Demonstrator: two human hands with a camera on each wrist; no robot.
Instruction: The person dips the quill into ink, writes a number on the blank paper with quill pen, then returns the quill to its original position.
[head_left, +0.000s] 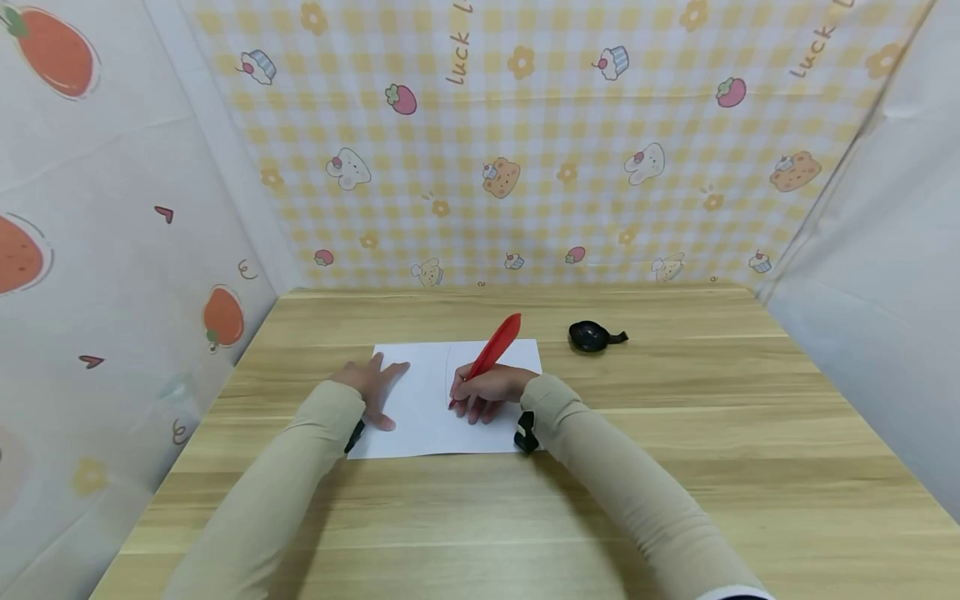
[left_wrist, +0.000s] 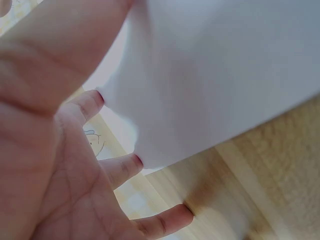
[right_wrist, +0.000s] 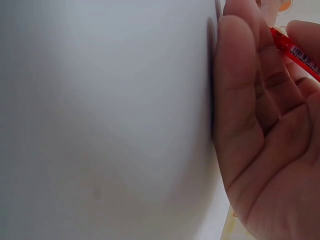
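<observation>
A sheet of white paper [head_left: 420, 429] lies on the table, with a thin curved line [head_left: 446, 367] on it near its middle. My right hand [head_left: 489, 388] rests on the sheet and pinches a red feather pen [head_left: 500, 342], whose tip is at the paper and whose feather end leans up to the right. In the right wrist view the red barrel of the pen [right_wrist: 299, 56] shows between thumb and fingers. With fingers spread, my left hand [head_left: 372, 388] rests at the sheet's left edge. The left wrist view shows its fingertips [left_wrist: 134, 161] at the paper's border.
A small black pan-shaped thing [head_left: 589, 337] with a short handle sits on the wooden table [head_left: 675, 417], beyond the sheet's upper right corner. A yellow checked cloth [head_left: 525, 125] hangs behind the table. White cloths hang at the left [head_left: 135, 267] and right [head_left: 885, 275].
</observation>
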